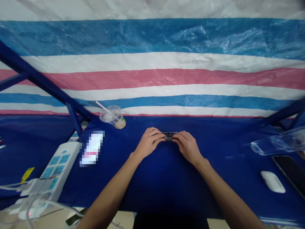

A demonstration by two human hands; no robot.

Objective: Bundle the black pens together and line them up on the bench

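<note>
My left hand (150, 140) and my right hand (187, 143) are close together over the middle of the dark blue table. Between them is a small, slim dark-grey object (168, 138), pinched at its two ends by the fingertips of both hands. It lies roughly level from left to right; its ends are hidden by the fingers, and its exact kind cannot be made out. Just behind it runs a thin dark rod-like piece (170, 133), partly covered by the fingers. Whether the two pieces are joined does not show.
A clear plastic cup (114, 117) with a straw stands back left, near a blurred-out bright phone-like shape (92, 148) and a white power strip (59, 168) with cables. Toward the right are a transparent bottle (278, 143), a white case (273, 182) and a black phone (290, 173). Striped sheeting (166, 78) hangs behind.
</note>
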